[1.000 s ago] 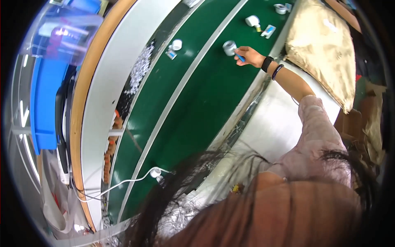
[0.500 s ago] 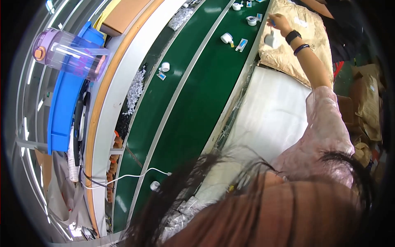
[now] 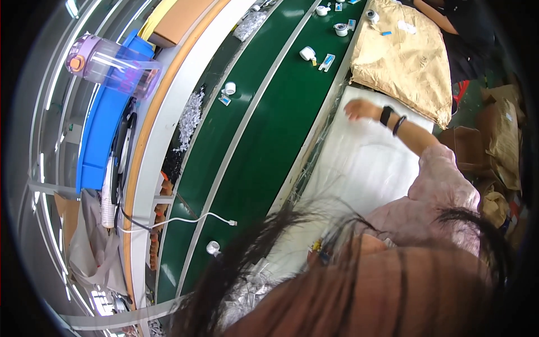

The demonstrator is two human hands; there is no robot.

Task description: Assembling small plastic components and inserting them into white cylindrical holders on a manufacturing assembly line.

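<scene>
My right hand, with a black watch and a dark bracelet at the wrist, hovers over the white sheet on the right. Its fingers are slightly blurred but look loosely apart, and nothing shows in them. Beyond it lies a brown paper sack. On the sack sit a small white round device with a dark face and a small blue piece. My left hand is out of view.
A green conveyor with a pale divider carries several white round devices and blue-and-white pieces. A white cable crosses it. Left stand a purple bottle and blue bin. Another person's arm is at upper right.
My right hand has let go of the white round device and the blue piece, now on the sack. It has drawn back nearer, over the white sheet. The view has shifted slightly.
</scene>
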